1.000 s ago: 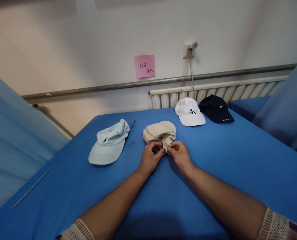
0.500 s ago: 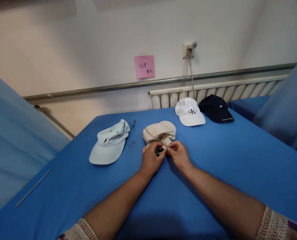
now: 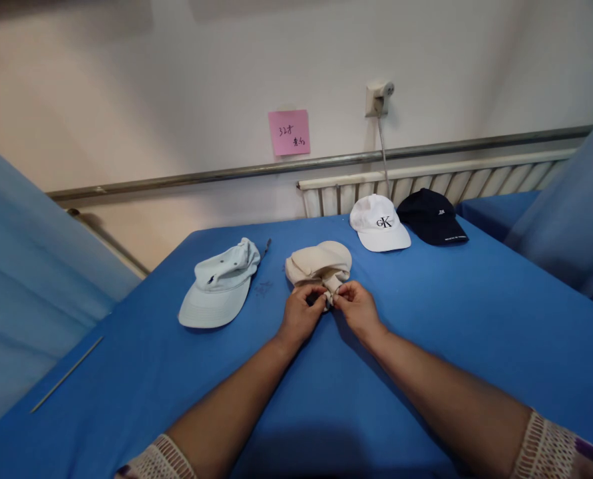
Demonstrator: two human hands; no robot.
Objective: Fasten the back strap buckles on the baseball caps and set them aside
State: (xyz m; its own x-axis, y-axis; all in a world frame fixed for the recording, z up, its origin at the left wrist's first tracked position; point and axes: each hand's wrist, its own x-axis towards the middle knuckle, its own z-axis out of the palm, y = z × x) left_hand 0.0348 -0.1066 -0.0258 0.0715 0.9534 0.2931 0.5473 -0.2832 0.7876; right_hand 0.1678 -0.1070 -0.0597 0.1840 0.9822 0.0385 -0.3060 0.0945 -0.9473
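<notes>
A beige cap (image 3: 316, 259) lies in the middle of the blue-covered table, its back strap end turned toward me. My left hand (image 3: 303, 309) pinches the strap from the left, thumb against fingertips. From the right, my right hand (image 3: 357, 306) grips the same strap between thumb and index finger. The two sets of fingertips almost meet there, and they hide the strap's fastening. Left of my hands rests a light blue cap (image 3: 219, 286) with a small dark emblem, its brim facing me.
At the back right sit a white cap (image 3: 380, 223) with black letters and a black cap (image 3: 432, 217). A thin stick (image 3: 66, 374) lies near the left edge. Behind the table (image 3: 426, 313) are a radiator (image 3: 343, 199), a metal rail (image 3: 226, 174) and a pink note (image 3: 289, 132).
My left fingers have shifted slightly on the beige cap's strap, and more bunched fabric shows between the fingertips. My right hand and the other caps stay where they were.
</notes>
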